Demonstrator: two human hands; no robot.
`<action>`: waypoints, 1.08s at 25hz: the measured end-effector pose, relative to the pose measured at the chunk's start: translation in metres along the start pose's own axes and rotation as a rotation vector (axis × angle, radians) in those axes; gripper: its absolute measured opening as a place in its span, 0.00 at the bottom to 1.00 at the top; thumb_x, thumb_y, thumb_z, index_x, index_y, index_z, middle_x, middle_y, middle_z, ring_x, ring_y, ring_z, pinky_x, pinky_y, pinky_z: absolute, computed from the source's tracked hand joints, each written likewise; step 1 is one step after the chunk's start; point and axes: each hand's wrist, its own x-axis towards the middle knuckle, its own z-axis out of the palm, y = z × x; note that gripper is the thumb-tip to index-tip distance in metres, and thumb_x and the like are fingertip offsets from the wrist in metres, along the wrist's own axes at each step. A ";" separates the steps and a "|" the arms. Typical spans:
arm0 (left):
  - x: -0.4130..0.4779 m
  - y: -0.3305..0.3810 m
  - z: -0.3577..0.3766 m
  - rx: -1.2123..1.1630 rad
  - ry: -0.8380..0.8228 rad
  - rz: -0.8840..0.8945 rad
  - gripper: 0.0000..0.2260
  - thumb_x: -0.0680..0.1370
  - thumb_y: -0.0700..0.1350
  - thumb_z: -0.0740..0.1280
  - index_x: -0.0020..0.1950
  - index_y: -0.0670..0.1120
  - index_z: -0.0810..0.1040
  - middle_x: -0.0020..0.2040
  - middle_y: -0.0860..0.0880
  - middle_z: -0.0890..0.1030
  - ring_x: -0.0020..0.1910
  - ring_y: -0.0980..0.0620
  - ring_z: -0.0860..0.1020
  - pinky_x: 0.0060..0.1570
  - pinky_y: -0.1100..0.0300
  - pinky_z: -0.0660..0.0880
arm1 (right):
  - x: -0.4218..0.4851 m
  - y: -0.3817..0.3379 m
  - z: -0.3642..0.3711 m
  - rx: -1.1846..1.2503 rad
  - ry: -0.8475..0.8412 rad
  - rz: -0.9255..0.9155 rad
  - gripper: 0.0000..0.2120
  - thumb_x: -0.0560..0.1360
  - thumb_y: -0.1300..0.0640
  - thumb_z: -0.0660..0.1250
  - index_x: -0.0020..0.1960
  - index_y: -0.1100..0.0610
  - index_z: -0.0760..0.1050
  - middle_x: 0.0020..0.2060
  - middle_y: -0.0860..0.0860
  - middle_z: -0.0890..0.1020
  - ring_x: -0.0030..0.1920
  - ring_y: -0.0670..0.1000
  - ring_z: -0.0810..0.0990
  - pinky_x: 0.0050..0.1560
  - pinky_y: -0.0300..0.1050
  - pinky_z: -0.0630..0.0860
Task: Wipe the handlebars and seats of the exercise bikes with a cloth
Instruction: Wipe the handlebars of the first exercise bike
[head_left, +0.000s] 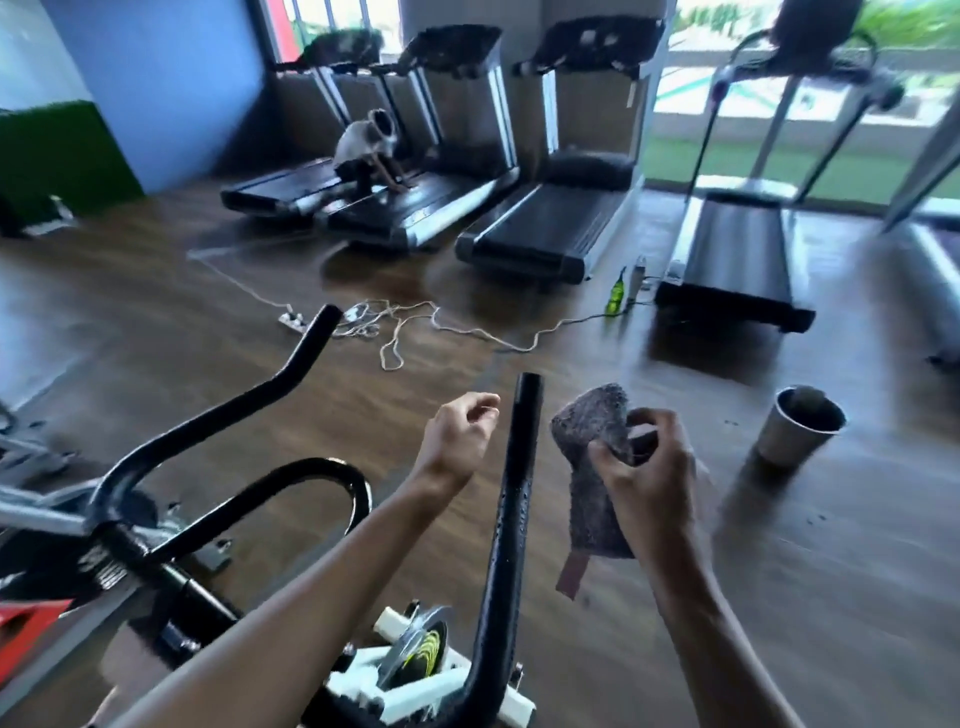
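My right grip (649, 478) pinches the cloth (589, 436), soft and floppy; I'd bunch it mid-length. Left grip (460, 436) hangs loosely curled, empty.

Speckled grey cloth (592, 457), black handlebars (511, 499), brown wood-grain floor (156, 332), blue wall (171, 78)

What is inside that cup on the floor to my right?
The cup shows a dark interior with a blurry brownish shape near the far rim; its wall hides anything lower down.

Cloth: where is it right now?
In the head view, the grey cloth is gripped in the right hand, just right of the bike's black handlebar.
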 end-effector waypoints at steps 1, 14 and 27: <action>0.004 0.000 0.001 -0.071 -0.040 -0.022 0.11 0.81 0.42 0.65 0.61 0.45 0.80 0.52 0.48 0.84 0.49 0.52 0.81 0.53 0.57 0.76 | -0.001 -0.005 0.007 -0.034 0.028 -0.014 0.15 0.70 0.58 0.75 0.54 0.53 0.75 0.40 0.49 0.80 0.40 0.51 0.76 0.39 0.38 0.62; 0.028 0.018 -0.013 -0.574 -0.417 -0.247 0.16 0.83 0.44 0.55 0.42 0.45 0.80 0.32 0.51 0.82 0.34 0.52 0.79 0.33 0.60 0.75 | -0.003 -0.014 0.112 -0.399 0.113 -0.261 0.16 0.74 0.45 0.69 0.57 0.53 0.72 0.67 0.52 0.70 0.64 0.58 0.69 0.60 0.55 0.70; 0.028 0.012 -0.015 -0.671 -0.419 -0.376 0.18 0.85 0.50 0.55 0.49 0.42 0.81 0.41 0.46 0.83 0.38 0.51 0.81 0.38 0.58 0.77 | -0.012 0.010 0.121 -0.247 -0.182 -0.286 0.43 0.72 0.76 0.52 0.81 0.52 0.42 0.79 0.52 0.35 0.79 0.55 0.34 0.79 0.46 0.40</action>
